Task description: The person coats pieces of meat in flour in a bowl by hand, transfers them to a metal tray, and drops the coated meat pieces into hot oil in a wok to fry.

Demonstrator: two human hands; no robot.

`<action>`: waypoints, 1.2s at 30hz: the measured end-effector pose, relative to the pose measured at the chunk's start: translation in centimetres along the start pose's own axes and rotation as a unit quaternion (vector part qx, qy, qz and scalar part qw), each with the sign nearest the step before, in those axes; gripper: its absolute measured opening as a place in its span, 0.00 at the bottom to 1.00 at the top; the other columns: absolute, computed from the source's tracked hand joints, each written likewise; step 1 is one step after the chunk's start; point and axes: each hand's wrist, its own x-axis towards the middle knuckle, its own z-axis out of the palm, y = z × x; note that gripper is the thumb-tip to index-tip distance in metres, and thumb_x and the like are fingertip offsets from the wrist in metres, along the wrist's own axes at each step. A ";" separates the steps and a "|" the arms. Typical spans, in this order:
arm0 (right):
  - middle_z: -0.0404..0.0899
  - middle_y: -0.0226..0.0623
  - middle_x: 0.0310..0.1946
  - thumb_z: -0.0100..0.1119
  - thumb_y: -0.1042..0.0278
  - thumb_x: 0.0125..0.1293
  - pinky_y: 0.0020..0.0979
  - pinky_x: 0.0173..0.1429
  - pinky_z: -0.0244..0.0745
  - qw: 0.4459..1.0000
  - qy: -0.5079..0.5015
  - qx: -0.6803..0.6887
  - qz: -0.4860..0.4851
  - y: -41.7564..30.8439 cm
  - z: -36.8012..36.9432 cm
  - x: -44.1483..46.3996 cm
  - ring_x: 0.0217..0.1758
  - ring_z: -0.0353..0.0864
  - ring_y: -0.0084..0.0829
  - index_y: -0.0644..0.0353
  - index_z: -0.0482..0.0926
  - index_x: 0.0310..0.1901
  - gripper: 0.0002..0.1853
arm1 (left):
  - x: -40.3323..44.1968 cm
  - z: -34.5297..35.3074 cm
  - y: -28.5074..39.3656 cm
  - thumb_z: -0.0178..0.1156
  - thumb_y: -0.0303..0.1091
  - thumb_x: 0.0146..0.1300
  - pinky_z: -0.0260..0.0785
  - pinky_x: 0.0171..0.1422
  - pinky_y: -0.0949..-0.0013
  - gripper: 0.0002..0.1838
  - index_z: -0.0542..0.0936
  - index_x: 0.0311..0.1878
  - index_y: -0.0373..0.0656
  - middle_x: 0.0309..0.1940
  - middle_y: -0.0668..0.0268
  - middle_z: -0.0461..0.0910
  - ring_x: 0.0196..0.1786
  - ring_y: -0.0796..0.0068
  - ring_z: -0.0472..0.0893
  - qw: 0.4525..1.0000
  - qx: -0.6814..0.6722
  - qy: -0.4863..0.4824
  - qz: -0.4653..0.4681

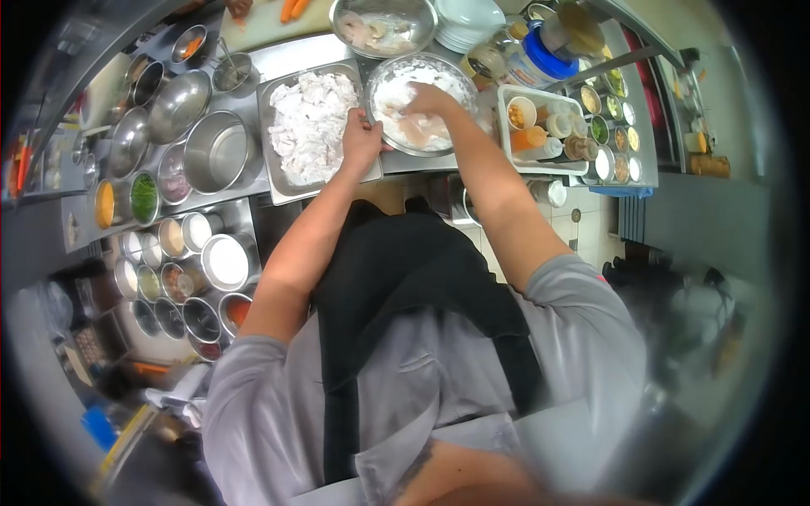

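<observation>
A round steel bowl (372, 118) with white powder and pale pink pieces (419, 131) stands near the counter's front edge. My left hand (362, 135) has its fingers closed on the left rim of this bowl. My right hand (428, 99) reaches into the bowl among the powder; its fingertips are hidden, so whether it holds a piece cannot be made out. Just left of the bowl lies a rectangular steel tray (267, 160) heaped with white-coated pieces (311, 126). Behind the powder bowl stands another steel bowl (384, 25) with pale raw pieces in it.
Squeeze bottles stand in a white bin (544, 167) to the right, beside a blue-lidded tub (547, 57). Stacked plates (468, 24) are at the back. Steel pots (216, 152) and ingredient tubs crowd the left. Another person's hand (240, 7) shows at the top left.
</observation>
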 end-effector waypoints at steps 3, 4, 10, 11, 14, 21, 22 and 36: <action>0.77 0.53 0.59 0.77 0.48 0.42 0.38 0.65 0.72 0.988 0.036 -0.096 -0.120 1.7 -1.2 3.9 0.61 0.78 0.46 0.60 0.70 0.68 0.49 | 1.6 0.0 -1.2 0.57 0.23 0.65 0.81 0.26 0.65 0.22 0.62 0.60 0.36 0.35 0.60 0.71 0.28 0.68 0.80 0.998 0.052 0.018 0.014; 0.78 0.53 0.58 0.75 0.50 0.45 0.39 0.65 0.72 0.979 0.070 -0.135 -0.134 1.0 -1.2 2.6 0.61 0.78 0.45 0.59 0.71 0.67 0.46 | 1.7 -0.1 -1.6 0.58 0.23 0.65 0.81 0.25 0.65 0.22 0.62 0.60 0.37 0.33 0.61 0.72 0.27 0.68 0.80 0.998 0.050 0.024 0.014; 0.76 0.51 0.62 0.71 0.55 0.49 0.37 0.69 0.68 0.971 -0.029 -0.158 -0.175 -2.7 -4.9 -3.8 0.64 0.76 0.45 0.52 0.68 0.70 0.43 | 1.1 0.1 -0.9 0.60 0.23 0.62 0.84 0.26 0.63 0.23 0.66 0.59 0.39 0.35 0.58 0.73 0.29 0.63 0.83 0.999 0.001 0.054 -0.009; 0.75 0.51 0.63 0.72 0.55 0.49 0.36 0.69 0.68 0.971 -0.053 -0.169 -0.160 -3.5 -5.5 -5.5 0.65 0.75 0.45 0.51 0.66 0.72 0.45 | 1.1 0.0 -1.2 0.60 0.23 0.62 0.84 0.26 0.63 0.23 0.66 0.59 0.39 0.35 0.58 0.73 0.29 0.63 0.83 0.998 -0.004 0.057 0.002; 0.75 0.60 0.60 0.79 0.53 0.36 0.36 0.68 0.69 0.969 -0.101 -0.215 -0.065 -0.7 -3.7 -5.0 0.63 0.77 0.48 0.58 0.43 0.78 0.69 | 1.2 0.1 -1.6 0.60 0.23 0.61 0.83 0.24 0.63 0.23 0.65 0.59 0.38 0.36 0.57 0.74 0.28 0.63 0.83 0.998 0.006 0.055 0.019; 0.81 0.57 0.47 0.76 0.59 0.41 0.46 0.61 0.76 0.957 0.147 -0.250 0.021 0.4 2.7 -5.2 0.57 0.80 0.49 0.56 0.67 0.68 0.48 | 0.5 0.0 -0.3 0.59 0.23 0.61 0.81 0.23 0.63 0.24 0.63 0.59 0.38 0.33 0.58 0.74 0.24 0.62 0.83 0.997 0.054 0.041 0.043; 0.81 0.57 0.47 0.76 0.59 0.41 0.46 0.61 0.76 0.957 0.148 -0.247 0.021 1.0 2.5 -4.6 0.57 0.80 0.49 0.56 0.67 0.68 0.48 | 0.5 0.0 -0.6 0.59 0.23 0.62 0.81 0.23 0.62 0.24 0.63 0.59 0.38 0.33 0.58 0.74 0.24 0.62 0.83 0.998 0.041 0.036 0.035; 0.56 0.67 0.71 0.80 0.45 0.34 0.42 0.76 0.59 0.990 0.027 -0.134 -0.043 -1.2 1.3 -1.3 0.75 0.59 0.59 0.55 0.46 0.78 0.69 | 0.7 -0.1 -1.3 0.59 0.22 0.64 0.82 0.24 0.64 0.22 0.63 0.58 0.42 0.35 0.62 0.70 0.29 0.70 0.78 0.999 -0.008 0.030 0.017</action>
